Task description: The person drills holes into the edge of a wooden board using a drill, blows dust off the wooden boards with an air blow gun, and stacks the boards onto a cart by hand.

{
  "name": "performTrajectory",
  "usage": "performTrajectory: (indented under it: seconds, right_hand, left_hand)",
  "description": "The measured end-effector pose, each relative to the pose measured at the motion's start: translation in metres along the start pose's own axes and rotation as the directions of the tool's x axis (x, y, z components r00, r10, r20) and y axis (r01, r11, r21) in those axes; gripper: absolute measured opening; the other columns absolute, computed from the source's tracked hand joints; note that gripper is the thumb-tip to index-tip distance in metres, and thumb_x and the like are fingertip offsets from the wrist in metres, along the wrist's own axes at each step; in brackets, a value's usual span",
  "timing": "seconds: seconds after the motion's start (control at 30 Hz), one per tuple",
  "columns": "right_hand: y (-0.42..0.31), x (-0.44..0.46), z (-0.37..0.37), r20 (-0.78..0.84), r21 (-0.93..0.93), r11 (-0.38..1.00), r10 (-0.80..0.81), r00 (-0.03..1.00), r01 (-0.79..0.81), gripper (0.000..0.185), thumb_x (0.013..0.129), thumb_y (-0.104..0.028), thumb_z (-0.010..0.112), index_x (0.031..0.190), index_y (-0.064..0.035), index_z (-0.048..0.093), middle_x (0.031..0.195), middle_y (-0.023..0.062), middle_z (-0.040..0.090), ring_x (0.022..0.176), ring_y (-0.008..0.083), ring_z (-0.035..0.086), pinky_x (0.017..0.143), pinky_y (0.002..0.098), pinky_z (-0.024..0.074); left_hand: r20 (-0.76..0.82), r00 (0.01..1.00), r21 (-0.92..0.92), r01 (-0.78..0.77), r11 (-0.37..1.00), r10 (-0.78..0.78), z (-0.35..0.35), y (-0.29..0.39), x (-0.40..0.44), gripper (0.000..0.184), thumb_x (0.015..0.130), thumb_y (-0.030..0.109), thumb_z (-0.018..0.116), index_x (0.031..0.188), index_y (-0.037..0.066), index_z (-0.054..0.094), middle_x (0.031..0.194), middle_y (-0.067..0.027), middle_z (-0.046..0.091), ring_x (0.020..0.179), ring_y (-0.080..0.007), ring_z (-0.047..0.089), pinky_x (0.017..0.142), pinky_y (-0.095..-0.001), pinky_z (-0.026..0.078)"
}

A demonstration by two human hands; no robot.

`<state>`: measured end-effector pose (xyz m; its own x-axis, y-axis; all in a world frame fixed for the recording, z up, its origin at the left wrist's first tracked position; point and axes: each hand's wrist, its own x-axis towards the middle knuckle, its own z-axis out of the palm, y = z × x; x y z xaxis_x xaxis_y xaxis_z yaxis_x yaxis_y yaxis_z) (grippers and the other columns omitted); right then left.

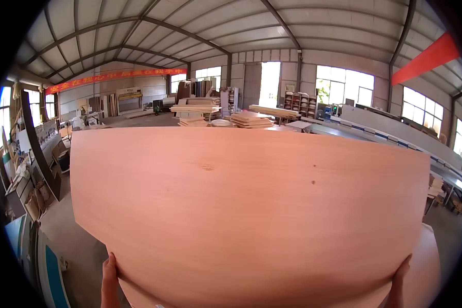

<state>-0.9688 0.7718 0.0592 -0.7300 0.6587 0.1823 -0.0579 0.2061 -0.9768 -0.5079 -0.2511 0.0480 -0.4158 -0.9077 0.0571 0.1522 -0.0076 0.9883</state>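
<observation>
A large light-brown wooden panel (pixel 246 205) fills the middle of the view, its face toward me, with a few small dark knots. My left hand (pixel 110 267) grips its lower left edge, thumb along the border. On the lower right edge my right hand (pixel 403 268) holds the same panel, its fingers partly hidden. Beyond my right hand, another wooden surface (pixel 427 262) of similar colour shows behind the panel's lower right edge.
Stacked boards (pixel 251 120) lie beyond the panel's top edge. A long machine table (pixel 339 131) runs along the right. Dark upright boards (pixel 36 149) and clutter stand at left, with a blue-and-white panel (pixel 55 274) at the lower left.
</observation>
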Motion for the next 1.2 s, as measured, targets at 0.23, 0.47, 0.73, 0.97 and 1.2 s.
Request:
performTrajectory:
  seconds: [0.23, 0.47, 0.73, 0.97, 1.2]
  right_hand:
    - [-0.031, 0.185, 0.383, 0.083, -0.101, 0.995, 0.022, 0.996, -0.014, 0.09, 0.091, -0.072, 0.035, 0.123, 0.0087, 0.058, 0.119, 0.0236, 0.063, 0.113, 0.0322, 0.058, 0.1, 0.0376, 0.0421]
    - [0.018, 0.398, 0.751, 0.156, -0.096, 0.995, -0.019, 0.988, 0.035, 0.092, 0.09, -0.073, 0.035, 0.118, 0.0112, 0.06, 0.113, 0.0223, 0.066, 0.11, 0.0298, 0.061, 0.095, 0.0359, 0.045]
    - [-0.039, 0.643, 1.144, 0.316, -0.15, 0.984, -0.045, 0.948, 0.097, 0.094, 0.089, -0.074, 0.036, 0.12, 0.0114, 0.058, 0.116, 0.0216, 0.064, 0.111, 0.03, 0.06, 0.095, 0.0361, 0.0455]
    - [-0.02, 0.806, 1.49, 0.493, -0.043, 0.996, -0.051, 0.869, 0.083, 0.094, 0.088, -0.074, 0.039, 0.124, 0.0107, 0.056, 0.122, 0.0215, 0.061, 0.117, 0.0291, 0.056, 0.099, 0.0348, 0.0423]
    - [-0.003, 0.988, 1.817, 0.5, -0.191, 0.977, 0.015, 0.866, 0.093, 0.093, 0.086, -0.075, 0.042, 0.115, 0.0108, 0.061, 0.108, 0.0169, 0.065, 0.101, 0.0224, 0.058, 0.09, 0.0359, 0.0444]
  left_hand:
    - [-0.11, 0.994, 0.116, 0.034, 0.993, -0.021, 0.221, -0.012, 0.241, 0.067, 0.088, 0.057, 0.061, 0.106, -0.007, 0.065, 0.1, -0.0104, 0.067, 0.093, -0.0182, 0.06, 0.086, -0.0325, 0.047]
    - [-0.227, 0.974, 0.143, 0.056, 0.988, -0.022, 0.505, -0.089, 0.423, 0.066, 0.088, 0.057, 0.061, 0.104, -0.007, 0.067, 0.101, -0.0111, 0.066, 0.093, -0.0175, 0.06, 0.086, -0.0316, 0.047]
    - [-0.441, 0.894, 0.22, 0.197, 0.955, -0.083, 0.782, -0.127, 0.609, 0.064, 0.083, 0.062, 0.064, 0.088, -0.002, 0.066, 0.081, -0.0011, 0.058, 0.075, -0.0105, 0.05, 0.071, -0.0278, 0.044]
    - [-0.498, 0.861, 0.192, 0.228, 0.954, -0.106, 1.018, -0.227, 0.823, 0.067, 0.085, 0.06, 0.062, 0.1, -0.004, 0.067, 0.091, -0.0076, 0.064, 0.084, -0.0163, 0.057, 0.078, -0.0311, 0.047]
    - [-0.549, 0.826, 0.294, 0.331, 0.897, -0.125, 1.284, -0.257, 1.045, 0.071, 0.086, 0.06, 0.062, 0.105, -0.008, 0.066, 0.097, -0.0128, 0.066, 0.091, -0.0207, 0.061, 0.083, -0.0334, 0.048]
